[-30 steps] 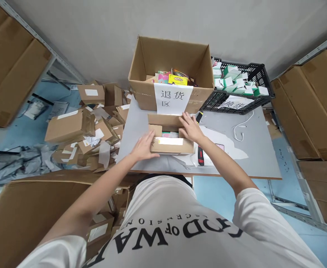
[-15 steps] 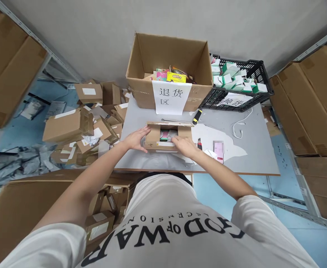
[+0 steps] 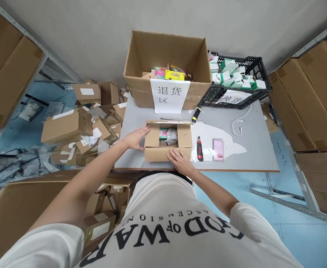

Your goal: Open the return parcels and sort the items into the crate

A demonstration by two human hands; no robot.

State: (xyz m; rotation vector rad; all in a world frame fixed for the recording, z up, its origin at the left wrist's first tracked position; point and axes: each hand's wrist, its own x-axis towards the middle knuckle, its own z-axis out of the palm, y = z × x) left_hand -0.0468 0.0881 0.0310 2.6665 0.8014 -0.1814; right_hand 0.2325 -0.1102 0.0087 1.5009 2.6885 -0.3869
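A small cardboard box sits at the near edge of the grey surface, right in front of the person, its flaps folded out so a few colourful packets show inside. The left hand lies flat against the box's left side, fingers spread and nothing pinched. The right hand rests palm-down on the near flap, its grip likewise spread and holding nothing. Just to the right of the box lies a red utility knife, and beyond that a small pink card on a white plastic sheet. A yellow-and-black tool lies behind the box's far right corner. At the back of the surface stands a large open carton with a white paper sign taped to its front, and beside it a black crate filled with green-and-white packets. A white cable curls in front of the crate. On the floor to the left, a heap of opened cardboard parcels is piled up.
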